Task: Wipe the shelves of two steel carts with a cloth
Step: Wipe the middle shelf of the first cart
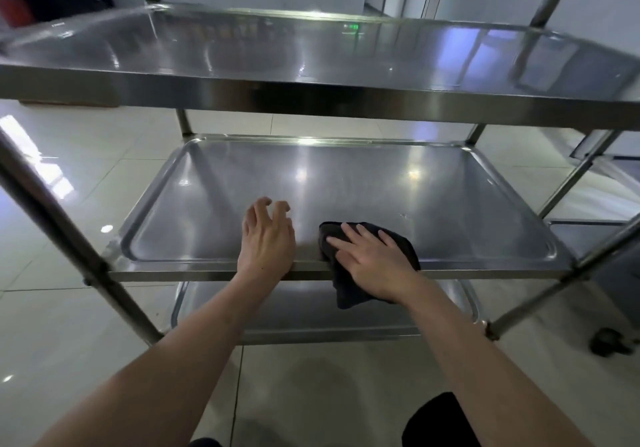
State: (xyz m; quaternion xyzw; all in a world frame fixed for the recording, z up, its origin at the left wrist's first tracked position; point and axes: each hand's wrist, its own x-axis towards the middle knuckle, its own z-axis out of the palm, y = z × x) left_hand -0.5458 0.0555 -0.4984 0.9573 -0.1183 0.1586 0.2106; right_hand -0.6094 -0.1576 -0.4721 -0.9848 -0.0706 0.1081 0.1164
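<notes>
Where the near rim of the middle shelf runs across the frame, a dark cloth lies draped over it, partly on the steel and partly hanging down below the edge, at about five o'clock from the shelf's centre. The right hand lies flat on the cloth with its fingers straight and spread, pressing it down onto the shelf. Just beside it, at nine o'clock from the cloth, the left hand rests its heel on the same rim; its fingers are loosely curled above the steel and hold nothing.

The shelf is a shallow tray with a raised lip, shiny and streaked with reflected light. At twelve o'clock, above it, the cart's top shelf spans the whole view. Below the hands, at six o'clock, part of the bottom shelf shows. Slanting steel posts frame the cart at nine and three o'clock. A second steel cart stands at three o'clock, only partly in view, with a dark wheel on the glossy tiled floor.
</notes>
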